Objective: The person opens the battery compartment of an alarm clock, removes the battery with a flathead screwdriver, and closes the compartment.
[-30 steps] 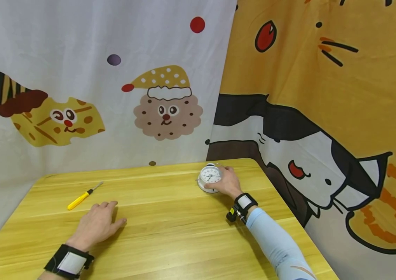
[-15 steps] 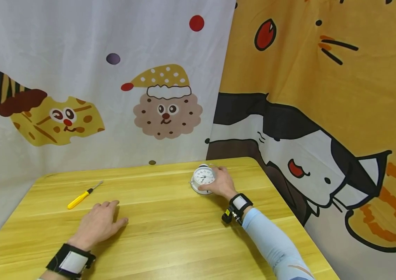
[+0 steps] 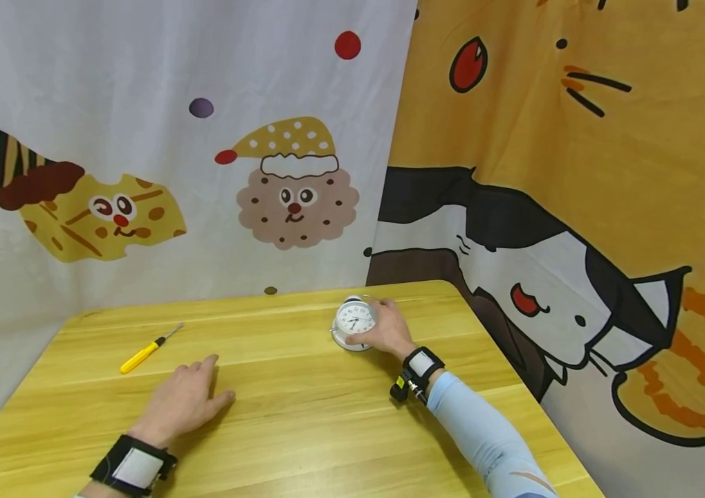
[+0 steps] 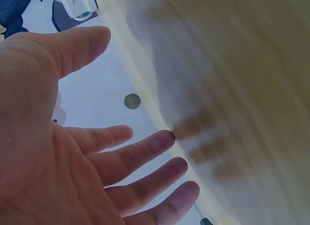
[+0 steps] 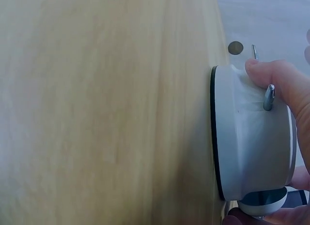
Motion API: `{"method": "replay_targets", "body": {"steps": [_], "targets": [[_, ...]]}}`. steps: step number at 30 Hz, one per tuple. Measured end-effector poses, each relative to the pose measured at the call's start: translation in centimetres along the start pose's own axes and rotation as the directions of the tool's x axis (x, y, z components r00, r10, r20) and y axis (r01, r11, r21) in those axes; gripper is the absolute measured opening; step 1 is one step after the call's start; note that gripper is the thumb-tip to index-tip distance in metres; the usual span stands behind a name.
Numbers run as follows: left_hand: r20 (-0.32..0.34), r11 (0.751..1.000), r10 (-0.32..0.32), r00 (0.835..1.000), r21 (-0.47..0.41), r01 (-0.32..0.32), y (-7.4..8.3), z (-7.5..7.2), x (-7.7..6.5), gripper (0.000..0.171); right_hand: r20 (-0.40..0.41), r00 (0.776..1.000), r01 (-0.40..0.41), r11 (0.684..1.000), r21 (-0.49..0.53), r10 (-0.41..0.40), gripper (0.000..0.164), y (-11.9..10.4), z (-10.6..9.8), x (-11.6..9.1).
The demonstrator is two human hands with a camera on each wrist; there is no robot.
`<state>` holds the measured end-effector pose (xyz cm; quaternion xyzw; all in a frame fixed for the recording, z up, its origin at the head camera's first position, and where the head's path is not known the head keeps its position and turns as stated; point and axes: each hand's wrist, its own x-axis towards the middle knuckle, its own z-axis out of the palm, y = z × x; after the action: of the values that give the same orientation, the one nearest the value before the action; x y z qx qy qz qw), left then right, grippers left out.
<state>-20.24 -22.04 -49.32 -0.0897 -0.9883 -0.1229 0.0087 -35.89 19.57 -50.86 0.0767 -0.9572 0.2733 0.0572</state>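
A white alarm clock [image 3: 355, 319] with a round numbered dial stands upright near the back of the wooden table [image 3: 302, 408], right of the middle. My right hand [image 3: 389, 330] grips it from its right side. In the right wrist view, the thumb [image 5: 278, 77] lies against the clock's white body [image 5: 261, 142], beside a small metal knob; most of the other fingers are hidden. Whether the clock's base touches the wood, I cannot tell. My left hand [image 3: 182, 402] hovers or rests low over the table's left part, fingers [image 4: 140, 186] extended, holding nothing.
A screwdriver [image 3: 143, 355] with a yellow handle lies at the back left of the table, just beyond my left hand. Behind the table hangs a white curtain [image 3: 284, 62] with cartoon prints, and an orange cat-print one [image 3: 514, 117] stands along the right side.
My right hand has carried or slid the alarm clock leftward and slightly nearer. The left hand has shifted a little to the right. The screwdriver stays put.
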Motion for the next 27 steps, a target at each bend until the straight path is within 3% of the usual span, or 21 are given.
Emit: {"method": "replay_targets", "body": {"steps": [27], "targets": [[0.023, 0.997, 0.046, 0.999, -0.063, -0.045, 3.2, 0.7, 1.4, 0.09, 0.083, 0.991, 0.102, 0.993, 0.056, -0.107, 0.118, -2.3, 1.5, -1.5]]}}
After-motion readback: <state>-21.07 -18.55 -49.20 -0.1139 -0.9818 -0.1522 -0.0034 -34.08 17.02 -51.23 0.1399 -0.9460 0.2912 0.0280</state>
